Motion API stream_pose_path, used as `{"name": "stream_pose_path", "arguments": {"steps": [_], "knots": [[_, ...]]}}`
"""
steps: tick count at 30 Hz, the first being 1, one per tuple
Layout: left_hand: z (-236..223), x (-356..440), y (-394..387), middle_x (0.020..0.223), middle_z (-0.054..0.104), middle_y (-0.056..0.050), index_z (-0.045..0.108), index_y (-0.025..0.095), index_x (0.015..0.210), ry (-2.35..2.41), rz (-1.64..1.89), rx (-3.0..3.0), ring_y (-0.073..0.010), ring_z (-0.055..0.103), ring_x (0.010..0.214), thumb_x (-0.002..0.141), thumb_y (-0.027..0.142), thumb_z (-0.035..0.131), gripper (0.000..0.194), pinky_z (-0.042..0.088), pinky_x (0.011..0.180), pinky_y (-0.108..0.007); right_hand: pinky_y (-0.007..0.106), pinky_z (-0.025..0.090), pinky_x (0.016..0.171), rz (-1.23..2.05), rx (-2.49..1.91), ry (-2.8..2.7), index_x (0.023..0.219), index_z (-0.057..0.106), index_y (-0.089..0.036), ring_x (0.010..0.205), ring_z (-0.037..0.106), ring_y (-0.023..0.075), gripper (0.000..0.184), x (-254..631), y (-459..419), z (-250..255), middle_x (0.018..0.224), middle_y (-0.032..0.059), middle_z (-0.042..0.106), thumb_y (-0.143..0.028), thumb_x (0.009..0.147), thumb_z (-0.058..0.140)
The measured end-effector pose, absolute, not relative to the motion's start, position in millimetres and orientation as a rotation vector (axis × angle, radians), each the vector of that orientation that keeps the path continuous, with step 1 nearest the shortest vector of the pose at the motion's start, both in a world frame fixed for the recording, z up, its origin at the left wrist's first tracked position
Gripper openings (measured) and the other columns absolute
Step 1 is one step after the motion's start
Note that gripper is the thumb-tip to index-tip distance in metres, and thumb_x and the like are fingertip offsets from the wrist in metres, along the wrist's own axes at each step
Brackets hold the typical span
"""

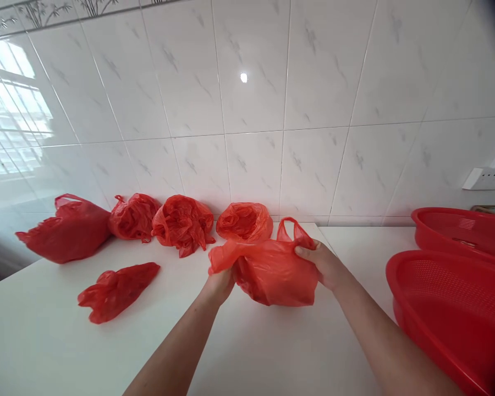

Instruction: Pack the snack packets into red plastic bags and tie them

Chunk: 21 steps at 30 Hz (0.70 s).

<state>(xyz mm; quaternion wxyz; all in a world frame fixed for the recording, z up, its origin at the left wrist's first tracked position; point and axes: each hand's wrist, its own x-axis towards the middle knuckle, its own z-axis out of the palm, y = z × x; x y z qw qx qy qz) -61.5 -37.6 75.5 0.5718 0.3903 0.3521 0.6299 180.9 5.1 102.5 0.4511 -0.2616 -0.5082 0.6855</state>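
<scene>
Here's the red plastic bag (278,275) held over the worktop (45,335), right hand (325,264) pinching it near the handle, left hand (221,286) against it, that grip too hidden to tell, any next move likely needing gentle fingers.

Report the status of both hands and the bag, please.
Right hand pinching bag at upper right. Left hand at its other side, fingers hidden. Other bags behind and left, baskets right; none blocking.

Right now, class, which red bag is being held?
The bag between the left hand and the right hand: it alone is held, while the other five bags lie on the white table.
</scene>
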Motion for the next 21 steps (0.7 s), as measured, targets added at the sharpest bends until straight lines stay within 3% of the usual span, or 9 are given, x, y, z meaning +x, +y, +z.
{"name": "stream_pose_path", "arguments": {"steps": [6, 9, 13, 17, 19, 21], "knots": [[53.4, -36.2, -2.7, 0.079, 0.069, -0.006, 0.061, 0.016, 0.091, 0.889, 1.402, 0.54, -0.0179, 0.065, 0.067, 0.078, 0.035, 0.063, 0.024, 0.049, 0.059, -0.027, 0.034, 0.051, 0.078, 1.723, -0.472, -0.893, 0.093, 0.066, -0.025, 0.089, 0.065, 0.0211, 0.025, 172.3, 21.6, 85.5, 0.094, 0.0033, 0.07, -0.042, 0.074, 0.068], [32.6, -28.0, 9.0, 0.079, 0.069, -0.008, 0.06, 0.014, 0.089, 0.886, 1.386, 0.432, -0.0178, 0.065, 0.069, 0.081, 0.029, 0.058, 0.017, 0.051, 0.065, -0.028, 0.029, 0.051, 0.071, 1.804, -0.481, -0.734, 0.076, 0.062, -0.025, 0.079, 0.064, 0.0166, 0.015, 167.9, 27.6, 63.7, 0.082, -0.0011, 0.067, -0.04, 0.077, 0.066], [13.6, -27.0, 10.3, 0.07, 0.066, -0.006, 0.057, 0.014, 0.077, 0.871, 1.367, 0.413, -0.018, 0.064, 0.064, 0.075, 0.023, 0.062, 0.01, 0.051, 0.065, -0.03, 0.022, 0.047, 0.06, 1.841, -0.495, -0.687, 0.064, 0.049, -0.022, 0.06, 0.055, 0.0096, 0.027, 167.0, 36.4, 33.2, 0.06, -0.005, 0.052, -0.036, 0.074, 0.07], [8.7, -32.5, 2.5, 0.063, 0.061, -0.001, 0.057, 0.015, 0.072, 0.818, 1.343, 0.434, -0.0148, 0.06, 0.059, 0.069, 0.021, 0.064, 0.01, 0.049, 0.061, -0.027, 0.023, 0.042, 0.049, 1.837, -0.607, -0.713, 0.06, 0.043, -0.023, 0.046, 0.04, 0.0083, 0.039, 167.1, 44.5, 16.0, 0.05, -0.0066, 0.037, -0.049, 0.073, 0.068], [10.7, -35.5, -2.8, 0.07, 0.063, 0.0, 0.061, 0.016, 0.081, 0.774, 1.33, 0.474, -0.0142, 0.06, 0.063, 0.067, 0.018, 0.064, 0.015, 0.049, 0.064, -0.027, 0.025, 0.041, 0.047, 1.797, -0.678, -0.817, 0.06, 0.042, -0.024, 0.044, 0.038, 0.0097, 0.043, 165.5, 45.7, 13.1, 0.049, -0.0057, 0.036, -0.058, 0.073, 0.063], [14.7, -38.6, -8.2, 0.088, 0.066, -0.002, 0.062, 0.02, 0.102, 0.696, 1.315, 0.598, -0.0159, 0.062, 0.074, 0.065, 0.016, 0.065, 0.037, 0.049, 0.072, -0.029, 0.028, 0.041, 0.047, 1.752, -0.706, -0.894, 0.062, 0.045, -0.025, 0.045, 0.039, 0.0117, 0.045, 162.9, 45.0, 12.0, 0.048, -0.0045, 0.038, -0.066, 0.073, 0.057]]}}
